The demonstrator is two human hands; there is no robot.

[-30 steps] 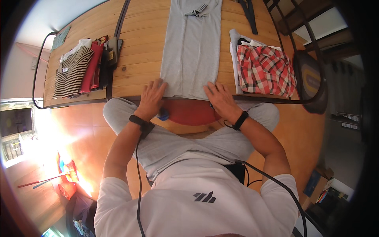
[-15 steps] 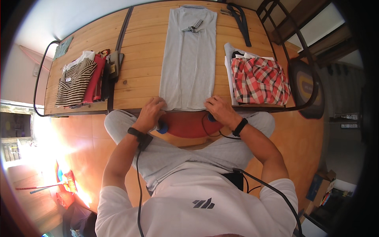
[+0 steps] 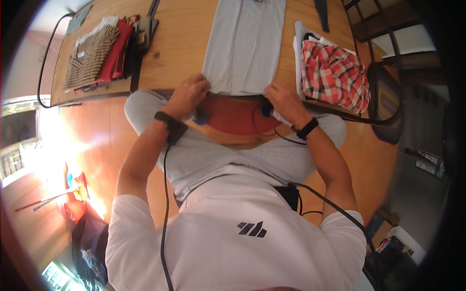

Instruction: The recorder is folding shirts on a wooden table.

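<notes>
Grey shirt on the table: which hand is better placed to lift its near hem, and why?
Neither clearly: the left hand pinches the grey shirt's near-left corner, the right hand its near-right corner, so both look equally placed on the hem.

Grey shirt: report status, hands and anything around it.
Left hand and right hand both gripping the grey shirt at its near hem. Shirt flat on the table. Plaid shirt to the right, striped pile to the left, neither touching it.

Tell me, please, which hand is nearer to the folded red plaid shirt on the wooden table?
Right. The right hand grips the grey shirt's hem just beside the red plaid shirt; the left hand holds the far corner.
</notes>
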